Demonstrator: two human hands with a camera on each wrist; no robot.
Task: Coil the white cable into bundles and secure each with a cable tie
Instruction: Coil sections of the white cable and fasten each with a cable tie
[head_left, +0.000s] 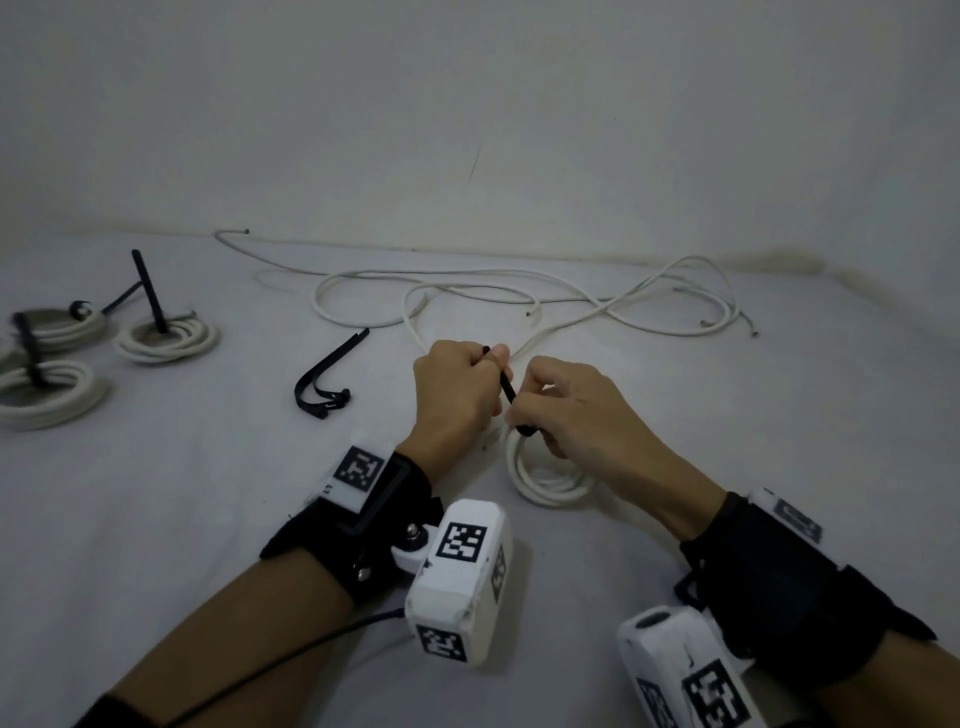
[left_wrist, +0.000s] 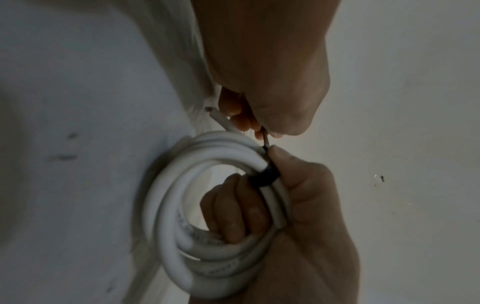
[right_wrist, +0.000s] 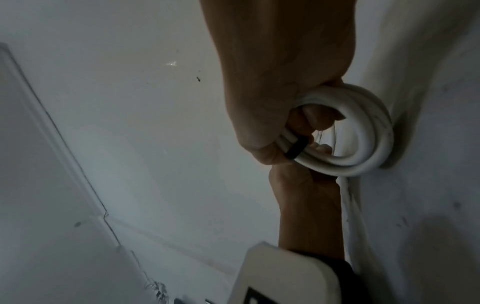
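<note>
A small coil of white cable (head_left: 545, 480) rests on the white surface under my right hand (head_left: 524, 415). In the left wrist view, the right hand (left_wrist: 311, 205) grips the coil (left_wrist: 166, 205) with its fingers through the middle. A black cable tie (left_wrist: 265, 176) is wrapped round the strands by its thumb. My left hand (head_left: 491, 364) pinches the tie's free tail (head_left: 503, 382) and holds it up and to the left. The right wrist view shows the tie band (right_wrist: 294, 151) round the coil (right_wrist: 376, 127). Loose white cable (head_left: 519, 291) sprawls behind the hands.
Three tied cable bundles (head_left: 166, 338) (head_left: 67, 325) (head_left: 47, 389) lie at the far left. Spare black ties (head_left: 324, 379) lie left of my hands. A pale wall (head_left: 467, 104) closes off the back of the surface.
</note>
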